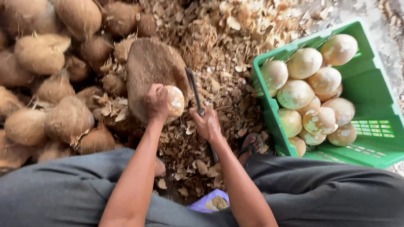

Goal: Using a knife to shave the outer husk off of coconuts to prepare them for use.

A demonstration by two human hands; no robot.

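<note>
Head view: peeled coconut [174, 101] (left hand [156, 102]) beside blade [194, 90]

The ground [219, 54] is thickly littered with dry brown husk chips [210, 42], and taking the green plastic crate [370, 96] that sits on it as the mark, a heap of brown unhusked coconuts [50, 84] lies well to the crate's left, with the chips between them.

One container only, a green plastic crate [370, 90] at right, rectangular, slotted floor, holding pale peeled coconuts [305, 96]; no labels, signs or screens to be seen.
</note>
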